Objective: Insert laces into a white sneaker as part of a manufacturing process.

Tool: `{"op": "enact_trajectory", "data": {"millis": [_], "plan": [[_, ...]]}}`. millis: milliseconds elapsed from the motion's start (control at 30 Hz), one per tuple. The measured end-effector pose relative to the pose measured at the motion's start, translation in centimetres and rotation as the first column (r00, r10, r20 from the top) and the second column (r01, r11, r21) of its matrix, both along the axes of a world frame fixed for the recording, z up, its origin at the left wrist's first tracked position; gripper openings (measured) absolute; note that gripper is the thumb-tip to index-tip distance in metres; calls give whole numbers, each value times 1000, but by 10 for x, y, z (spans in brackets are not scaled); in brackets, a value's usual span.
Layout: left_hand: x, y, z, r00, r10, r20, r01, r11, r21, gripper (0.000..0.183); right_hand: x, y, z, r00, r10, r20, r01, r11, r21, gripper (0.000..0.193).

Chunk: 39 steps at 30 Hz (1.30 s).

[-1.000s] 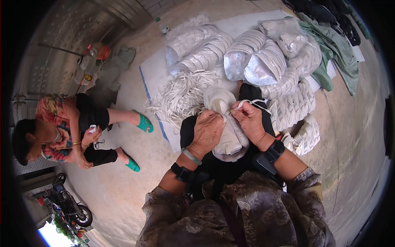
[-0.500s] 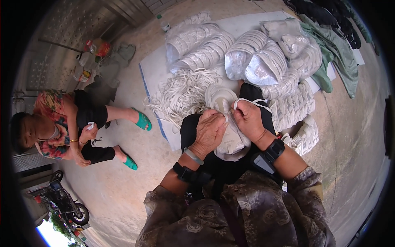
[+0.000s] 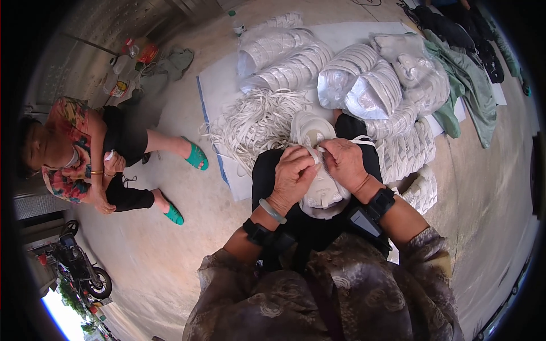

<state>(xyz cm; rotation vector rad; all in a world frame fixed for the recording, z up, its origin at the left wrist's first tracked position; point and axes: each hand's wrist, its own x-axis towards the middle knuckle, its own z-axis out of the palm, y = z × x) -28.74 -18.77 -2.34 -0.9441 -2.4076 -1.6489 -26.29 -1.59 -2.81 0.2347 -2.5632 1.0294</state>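
A pale cream shoe upper (image 3: 321, 196) rests on my lap between my knees, one rounded end pointing away from me. Over its middle, my left hand (image 3: 294, 177) pinches a white shoelace (image 3: 362, 141) between thumb and fingertips. My right hand (image 3: 345, 163) is also closed on the lace, close beside the left. From the right fist a loose loop of lace trails out to the right over my knee. The holes being threaded, if any, are hidden under my fingers.
A heap of loose white laces (image 3: 259, 122) lies on a white sheet (image 3: 224, 71) ahead. Bagged stacks of shoe uppers (image 3: 352, 71) and unbagged ones (image 3: 406, 150) sit beyond and right. Green cloth (image 3: 463, 91) lies far right. At left sits a person (image 3: 85, 153) in green slippers; a motorcycle (image 3: 79, 264) stands behind.
My right hand has come inward toward the left, and the lace loop beside it has become smaller. The whole view has shifted slightly.
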Motion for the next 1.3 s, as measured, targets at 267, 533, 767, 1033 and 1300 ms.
{"op": "enact_trajectory", "data": {"millis": [267, 533, 767, 1033, 1300], "plan": [[15, -17, -6, 611, -61, 789, -489, 755, 437, 7, 23, 8, 10, 910, -199, 364, 275, 946, -171, 20], [4, -5, -10, 611, 43, 791, -382, 891, 246, 10, 11, 1, 37, 958, 271, 89, -283, 943, 176, 26], [-5, -2, -28, 768, 265, 583, -366, 929, 60, 3, 11, -5, 36, 975, 195, 109, -215, 953, 215, 40], [-13, -1, -19, 975, 197, -106, -219, 940, -260, 8, 13, -4, 28, 976, 183, 117, -203, 959, 198, 43], [3, -2, -7, 943, 245, 223, -205, 960, -189, 17, 23, -4, 18, 988, 130, 79, -142, 975, 169, 44]]}}
